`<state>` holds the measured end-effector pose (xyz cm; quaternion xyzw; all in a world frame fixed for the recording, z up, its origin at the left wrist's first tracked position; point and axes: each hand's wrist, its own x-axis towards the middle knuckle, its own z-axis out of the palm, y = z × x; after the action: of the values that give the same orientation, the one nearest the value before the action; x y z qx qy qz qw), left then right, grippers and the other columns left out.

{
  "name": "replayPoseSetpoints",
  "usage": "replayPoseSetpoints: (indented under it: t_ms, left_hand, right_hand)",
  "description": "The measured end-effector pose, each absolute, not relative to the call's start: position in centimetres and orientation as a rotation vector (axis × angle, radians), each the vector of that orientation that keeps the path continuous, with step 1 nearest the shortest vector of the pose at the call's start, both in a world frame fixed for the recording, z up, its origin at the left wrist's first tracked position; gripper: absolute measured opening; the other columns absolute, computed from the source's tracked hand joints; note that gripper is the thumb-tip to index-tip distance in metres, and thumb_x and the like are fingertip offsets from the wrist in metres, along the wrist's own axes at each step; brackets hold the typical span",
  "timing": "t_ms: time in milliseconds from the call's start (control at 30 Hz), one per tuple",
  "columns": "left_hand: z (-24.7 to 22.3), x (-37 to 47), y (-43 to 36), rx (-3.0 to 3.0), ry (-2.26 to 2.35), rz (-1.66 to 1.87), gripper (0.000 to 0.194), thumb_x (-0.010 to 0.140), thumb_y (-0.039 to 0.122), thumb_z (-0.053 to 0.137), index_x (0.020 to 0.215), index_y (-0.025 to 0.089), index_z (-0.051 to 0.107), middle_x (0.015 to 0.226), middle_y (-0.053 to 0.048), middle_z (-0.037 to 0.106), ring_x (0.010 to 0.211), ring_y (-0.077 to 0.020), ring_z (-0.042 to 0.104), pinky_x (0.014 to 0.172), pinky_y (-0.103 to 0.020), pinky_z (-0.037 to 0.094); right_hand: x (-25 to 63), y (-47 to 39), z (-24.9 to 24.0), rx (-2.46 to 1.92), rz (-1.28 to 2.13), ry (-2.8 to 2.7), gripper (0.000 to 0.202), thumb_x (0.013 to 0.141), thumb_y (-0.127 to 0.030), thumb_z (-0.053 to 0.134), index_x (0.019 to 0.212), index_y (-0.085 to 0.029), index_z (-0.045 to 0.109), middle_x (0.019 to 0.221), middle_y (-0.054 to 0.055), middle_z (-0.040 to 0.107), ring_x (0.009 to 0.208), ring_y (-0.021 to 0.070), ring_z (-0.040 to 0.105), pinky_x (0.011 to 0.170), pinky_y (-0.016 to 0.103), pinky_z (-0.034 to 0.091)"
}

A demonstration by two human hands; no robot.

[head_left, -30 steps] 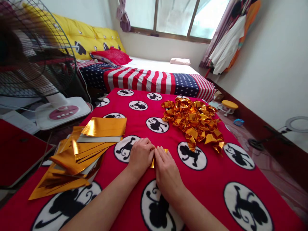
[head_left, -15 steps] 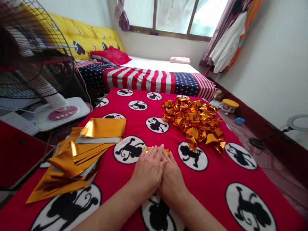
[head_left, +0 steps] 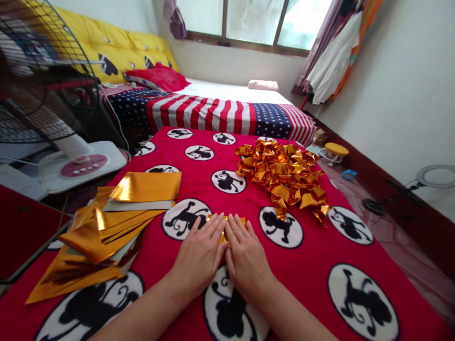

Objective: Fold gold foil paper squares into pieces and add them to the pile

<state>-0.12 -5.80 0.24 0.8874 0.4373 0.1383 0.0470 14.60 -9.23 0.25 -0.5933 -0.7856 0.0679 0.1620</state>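
Side by side, my left hand (head_left: 202,248) and my right hand (head_left: 247,251) lie flat on a small piece of gold foil paper (head_left: 223,238), their fingers stretched out and pointing away from me. Most of the paper is hidden beneath my palms and fingers; only its far edge and a strip between the hands show. To the left, a loose stack of gold foil sheets (head_left: 145,186) is fanned out, some with pale undersides. Folded gold foil pieces (head_left: 284,173) form a shiny heap at the far right.
A red cloth with monkey prints (head_left: 302,293) covers the surface under my hands. An electric fan (head_left: 83,161) stands at the left. Beyond lies a bed with a striped, starred cover (head_left: 209,113). A yellow stool (head_left: 336,149) and a ring light (head_left: 435,176) are at the right.
My hands, which overlapped half a second ago, have slid apart so that they lie next to each other on the gold paper. The whole view has shifted slightly.
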Motion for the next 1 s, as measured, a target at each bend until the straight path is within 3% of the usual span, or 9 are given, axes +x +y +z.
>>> replayPoseSetpoints:
  t_ms: [367,767,900,1000]
  left_hand:
    - [0.2,-0.7,-5.5,2.76,1.347,0.443,0.043,0.095,0.027,0.038,0.136,0.021,0.05,0.145,-0.007,0.045,0.133,-0.024,0.044,0.111,-0.048,0.032]
    - [0.2,-0.4,-5.6,2.676,1.363,0.46,0.043,0.095,0.029,0.038,0.134,0.018,0.052,0.145,-0.007,0.045,0.133,-0.024,0.044,0.111,-0.048,0.032]
    - [0.2,0.0,-5.6,2.666,1.378,0.489,0.042,0.094,0.028,0.04,0.132,0.017,0.054,0.144,-0.009,0.046,0.132,-0.0251,0.044,0.111,-0.048,0.032]
    - [0.1,0.0,-5.6,2.67,1.352,0.507,0.044,0.091,0.025,0.043,0.133,0.017,0.053,0.144,-0.01,0.046,0.133,-0.0255,0.043,0.112,-0.048,0.029]
  right_hand:
    - [15.3,-9.2,0.3,-1.683,0.287,-2.18,0.047,0.095,-0.019,0.035,0.141,-0.015,0.043,0.15,0.007,0.036,0.141,0.0225,0.029,0.115,0.048,0.026]
    - [17.1,-9.6,0.0,-1.755,0.115,-2.111,0.044,0.094,-0.014,0.032,0.132,-0.01,0.053,0.142,0.012,0.047,0.136,0.0226,0.039,0.113,0.047,0.03]
    - [15.8,-9.1,0.8,-1.782,-0.027,-2.036,0.043,0.094,-0.019,0.034,0.13,-0.008,0.055,0.142,0.015,0.048,0.135,0.0258,0.04,0.115,0.052,0.024]
    - [13.8,-8.7,1.3,-1.635,0.05,-2.151,0.044,0.093,-0.02,0.037,0.134,-0.011,0.051,0.144,0.012,0.044,0.137,0.0235,0.036,0.117,0.049,0.02]
